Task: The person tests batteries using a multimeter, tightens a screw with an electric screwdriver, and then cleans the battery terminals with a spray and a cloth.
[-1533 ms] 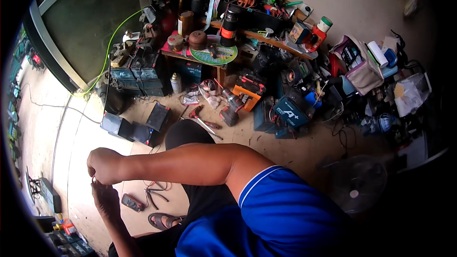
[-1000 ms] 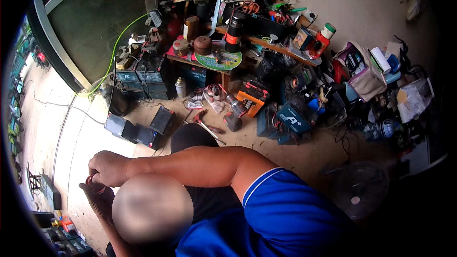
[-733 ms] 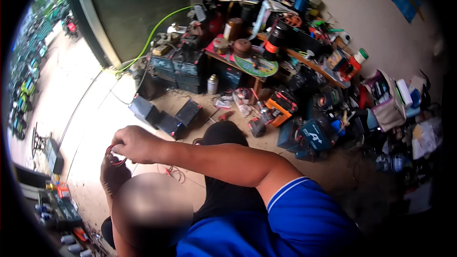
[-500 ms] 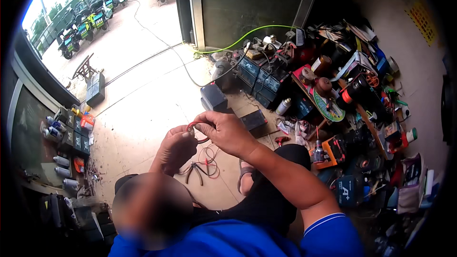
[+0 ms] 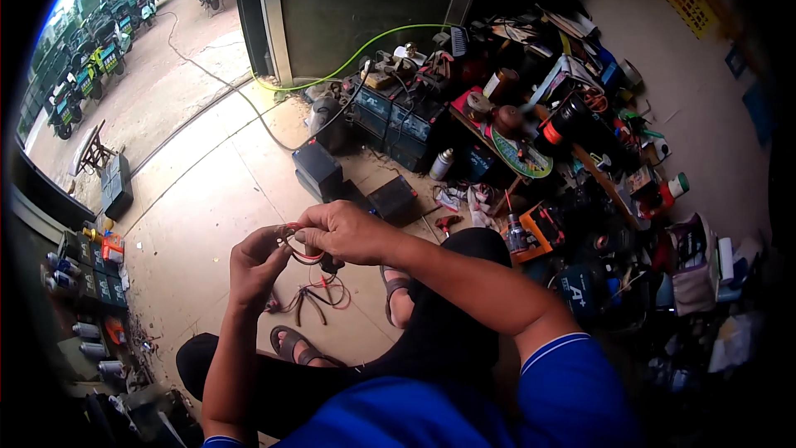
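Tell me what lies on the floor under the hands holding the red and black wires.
Below the left hand and right hand, more loose red and black wires lie on the concrete floor. The hands cover how the held wires join.

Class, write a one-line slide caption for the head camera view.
Seated on a workshop floor, a person's left hand and right hand work thin red and black wires beside black battery boxes.

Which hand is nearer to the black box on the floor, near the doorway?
Right. The right hand is just below the black box; the left hand sits lower and further left.
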`<state>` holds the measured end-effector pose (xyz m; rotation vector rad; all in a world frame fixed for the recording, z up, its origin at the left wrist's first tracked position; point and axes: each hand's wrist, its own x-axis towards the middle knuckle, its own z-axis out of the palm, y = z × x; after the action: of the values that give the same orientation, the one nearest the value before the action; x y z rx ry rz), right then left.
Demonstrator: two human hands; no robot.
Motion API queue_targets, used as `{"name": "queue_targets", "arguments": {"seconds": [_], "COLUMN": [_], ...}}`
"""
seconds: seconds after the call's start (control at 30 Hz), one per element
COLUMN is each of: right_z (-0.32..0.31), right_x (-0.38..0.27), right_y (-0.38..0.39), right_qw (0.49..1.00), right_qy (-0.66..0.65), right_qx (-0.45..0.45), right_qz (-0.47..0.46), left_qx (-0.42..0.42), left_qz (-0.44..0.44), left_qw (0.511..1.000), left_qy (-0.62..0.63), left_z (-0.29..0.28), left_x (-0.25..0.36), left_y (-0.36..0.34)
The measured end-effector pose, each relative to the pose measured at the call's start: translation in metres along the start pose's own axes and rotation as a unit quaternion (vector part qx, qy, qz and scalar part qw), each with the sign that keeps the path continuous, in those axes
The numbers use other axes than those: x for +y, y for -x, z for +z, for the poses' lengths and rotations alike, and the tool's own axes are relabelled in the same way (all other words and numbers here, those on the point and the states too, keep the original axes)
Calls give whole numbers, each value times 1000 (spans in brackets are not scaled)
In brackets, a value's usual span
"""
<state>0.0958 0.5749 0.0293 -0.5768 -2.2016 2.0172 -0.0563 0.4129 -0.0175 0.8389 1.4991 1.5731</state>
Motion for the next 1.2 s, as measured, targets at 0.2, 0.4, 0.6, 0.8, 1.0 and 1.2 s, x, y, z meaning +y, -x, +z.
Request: {"name": "queue_targets", "arguments": {"seconds": [0.2, 0.4, 0.6, 0.8, 1.0, 1.2], "right_z": [-46, -218, -269, -149, -86, -67], "right_x": [-14, 45, 98, 72, 159, 208], "right_y": [0, 31, 91, 24, -38, -59], "right_qw": [982, 938, 832, 949, 806, 809], "right_qy": [185, 225, 281, -269, -537, -554], "right_qx": [30, 231, 473, 61, -195, -20], "right_qz": [-15, 131, 71, 149, 153, 198], "left_qx": [53, 78, 65, 22, -116, -156], "left_qz": [-100, -196, -214, -75, 155, 181], "left_qw": [993, 960, 962, 995, 899, 839], "left_qy": [23, 182, 158, -59, -392, -488], "left_z": [8, -13, -4, 17, 97, 87], "left_x": [4, -3, -13, -26, -34, -56], "left_y": [8, 1, 3, -23, -64, -68]}}
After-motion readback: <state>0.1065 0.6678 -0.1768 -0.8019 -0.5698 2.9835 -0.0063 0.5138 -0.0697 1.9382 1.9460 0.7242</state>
